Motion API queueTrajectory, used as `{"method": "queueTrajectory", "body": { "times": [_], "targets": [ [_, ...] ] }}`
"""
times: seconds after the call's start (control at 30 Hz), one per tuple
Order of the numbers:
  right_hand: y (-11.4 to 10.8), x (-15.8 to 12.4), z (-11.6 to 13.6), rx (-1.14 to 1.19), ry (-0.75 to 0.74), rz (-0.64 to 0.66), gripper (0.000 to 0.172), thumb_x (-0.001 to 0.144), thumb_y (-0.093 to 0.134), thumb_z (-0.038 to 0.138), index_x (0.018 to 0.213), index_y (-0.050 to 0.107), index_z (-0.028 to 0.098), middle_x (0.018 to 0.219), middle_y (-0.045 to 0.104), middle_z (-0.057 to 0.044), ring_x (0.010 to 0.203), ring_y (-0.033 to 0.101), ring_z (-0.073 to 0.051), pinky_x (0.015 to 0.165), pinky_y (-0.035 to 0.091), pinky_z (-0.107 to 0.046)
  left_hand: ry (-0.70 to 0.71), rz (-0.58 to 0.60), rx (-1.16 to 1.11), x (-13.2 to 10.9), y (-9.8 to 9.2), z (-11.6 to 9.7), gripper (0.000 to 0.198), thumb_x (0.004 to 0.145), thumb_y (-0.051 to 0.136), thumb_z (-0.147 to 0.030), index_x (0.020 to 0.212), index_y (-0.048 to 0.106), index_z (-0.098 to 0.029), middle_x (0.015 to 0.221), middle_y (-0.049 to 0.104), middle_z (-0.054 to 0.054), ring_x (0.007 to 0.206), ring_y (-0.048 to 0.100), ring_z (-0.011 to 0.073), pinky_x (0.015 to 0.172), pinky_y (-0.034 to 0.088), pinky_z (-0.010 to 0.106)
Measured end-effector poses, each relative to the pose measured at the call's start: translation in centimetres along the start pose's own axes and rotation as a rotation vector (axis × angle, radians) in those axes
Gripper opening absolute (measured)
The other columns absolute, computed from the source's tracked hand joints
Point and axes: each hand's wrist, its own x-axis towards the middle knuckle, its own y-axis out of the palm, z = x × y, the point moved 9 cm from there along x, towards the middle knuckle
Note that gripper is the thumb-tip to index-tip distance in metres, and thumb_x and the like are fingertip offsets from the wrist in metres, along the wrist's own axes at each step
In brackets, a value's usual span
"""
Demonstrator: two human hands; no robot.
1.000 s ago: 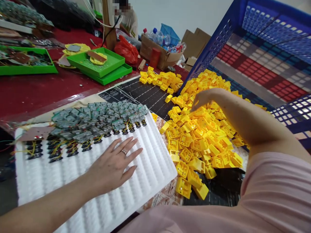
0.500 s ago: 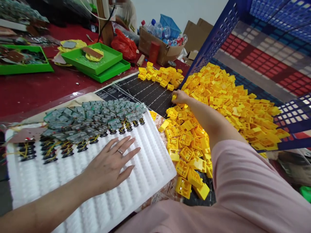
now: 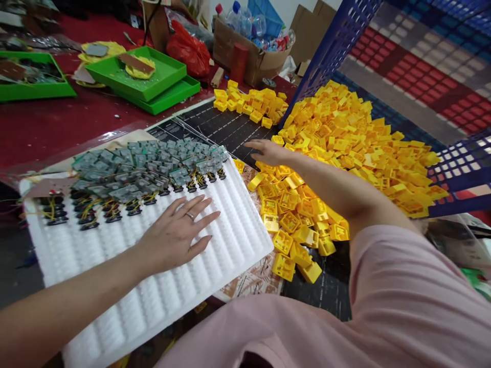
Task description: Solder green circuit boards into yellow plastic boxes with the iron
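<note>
My left hand [image 3: 177, 233] lies flat with fingers spread on a white ribbed foam tray [image 3: 215, 266], a ring on one finger. At the tray's far end sit rows of small green circuit boards [image 3: 149, 168] with yellow wires and black parts. My right hand [image 3: 268, 152] reaches out over the near edge of a big heap of yellow plastic housings [image 3: 345, 143], fingers stretched forward above the black mat [image 3: 226, 134]. Nothing shows in its fingers. My pink sleeve [image 3: 402, 296] fills the lower right.
A tipped blue plastic crate [image 3: 345, 41] spills the yellow parts. A smaller yellow pile [image 3: 249, 102] lies further back. Green trays [image 3: 146, 84] rest on the red table [image 3: 46, 128], with a cardboard box of bottles [image 3: 253, 56] and a red bag [image 3: 187, 48] behind.
My right hand left the heap, moved left and toward the black mat, and its fingers went from pinched to stretched out. My left hand stayed flat on the foam tray.
</note>
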Motion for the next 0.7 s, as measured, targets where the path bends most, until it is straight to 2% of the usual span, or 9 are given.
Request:
{"method": "queueTrajectory", "body": {
  "times": [0.03, 0.1, 0.17, 0.23, 0.37, 0.43, 0.5, 0.6, 0.7],
  "targets": [
    [1.1, 1.0, 2.0, 0.01, -0.012, 0.01, 0.054, 0.112, 0.037, 0.038, 0.166, 0.037, 0.03, 0.175, 0.038, -0.006, 0.159, 0.04, -0.03, 0.126, 0.043, -0.05, -0.016, 0.012, -0.006, 0.1, 0.0, 0.1, 0.048, 0.106, 0.042, -0.035, 0.144, 0.069, -0.021, 0.159, 0.058, 0.018, 0.151, 0.052, 0.0361, 0.122, 0.042, 0.057],
    [2.9, 2.0, 5.1, 0.019, -0.048, 0.048, 0.052, 0.112, 0.04, 0.041, 0.163, 0.041, 0.03, 0.173, 0.041, -0.007, 0.157, 0.042, -0.031, 0.125, 0.043, -0.055, -0.053, 0.046, -0.023, 0.3, 0.0, 0.2, 0.049, 0.105, 0.043, -0.037, 0.144, 0.069, -0.023, 0.159, 0.059, 0.016, 0.151, 0.052, 0.0345, 0.123, 0.041, 0.056],
    [4.1, 1.5, 6.2, 0.016, -0.081, 0.086, 0.053, 0.108, 0.054, 0.048, 0.157, 0.049, 0.027, 0.168, 0.045, -0.011, 0.151, 0.048, -0.033, 0.123, 0.045, -0.06, -0.086, 0.088, -0.043, 0.5, 0.1, 0.3, 0.049, 0.104, 0.046, -0.039, 0.146, 0.068, -0.025, 0.16, 0.058, 0.013, 0.153, 0.05, 0.0327, 0.127, 0.039, 0.056],
    [4.7, 0.0, 5.5, 0.0, -0.096, 0.12, 0.057, 0.103, 0.064, 0.053, 0.151, 0.054, 0.024, 0.164, 0.047, -0.014, 0.147, 0.052, -0.035, 0.121, 0.046, -0.064, -0.098, 0.132, -0.057, 0.7, 0.2, 0.3, 0.049, 0.105, 0.048, -0.04, 0.147, 0.066, -0.026, 0.163, 0.055, 0.013, 0.155, 0.047, 0.0321, 0.129, 0.036, 0.056],
    [6.0, -3.9, 1.8, -0.053, -0.082, 0.2, 0.049, 0.103, 0.06, 0.055, 0.143, 0.062, 0.026, 0.16, 0.054, -0.012, 0.142, 0.056, -0.035, 0.12, 0.044, -0.068, -0.105, 0.215, -0.065, 0.9, 0.4, 0.3, 0.051, 0.106, 0.047, -0.042, 0.151, 0.063, -0.024, 0.166, 0.05, 0.015, 0.158, 0.043, 0.0323, 0.131, 0.033, 0.056],
    [6.3, -5.2, 0.3, -0.08, -0.059, 0.206, 0.043, 0.104, 0.053, 0.053, 0.138, 0.068, 0.032, 0.159, 0.057, -0.01, 0.146, 0.053, -0.038, 0.12, 0.04, -0.071, -0.13, 0.247, -0.066, 1.0, 0.4, 0.4, 0.051, 0.107, 0.046, -0.042, 0.152, 0.062, -0.023, 0.167, 0.049, 0.015, 0.16, 0.04, 0.0325, 0.132, 0.029, 0.056],
    [6.1, -5.9, -0.6, -0.11, -0.017, 0.178, 0.045, 0.101, 0.051, 0.054, 0.138, 0.069, 0.035, 0.161, 0.056, -0.009, 0.153, 0.046, -0.042, 0.121, 0.036, -0.076, -0.156, 0.282, -0.084, 1.4, 0.6, 0.5, 0.051, 0.107, 0.047, -0.041, 0.153, 0.06, -0.023, 0.169, 0.047, 0.015, 0.162, 0.036, 0.0326, 0.134, 0.025, 0.057],
    [4.4, -6.3, -0.4, -0.159, 0.038, 0.077, 0.058, 0.098, 0.052, 0.053, 0.153, 0.058, 0.033, 0.167, 0.049, -0.011, 0.156, 0.041, -0.045, 0.122, 0.036, -0.075, -0.184, 0.353, -0.135, 2.3, 0.9, 0.5, 0.052, 0.107, 0.051, -0.04, 0.156, 0.056, -0.023, 0.173, 0.04, 0.014, 0.165, 0.03, 0.0335, 0.135, 0.019, 0.059],
    [2.6, -6.6, 2.6, -0.208, 0.012, -0.043, 0.057, 0.104, 0.047, 0.044, 0.159, 0.051, 0.03, 0.156, 0.061, -0.013, 0.143, 0.058, -0.036, 0.116, 0.052, -0.056, -0.21, 0.4, -0.216, 2.9, 0.1, 0.2, 0.053, 0.106, 0.054, -0.041, 0.156, 0.056, -0.023, 0.177, 0.032, 0.014, 0.167, 0.024, 0.0346, 0.136, 0.016, 0.06]
  ]
}}
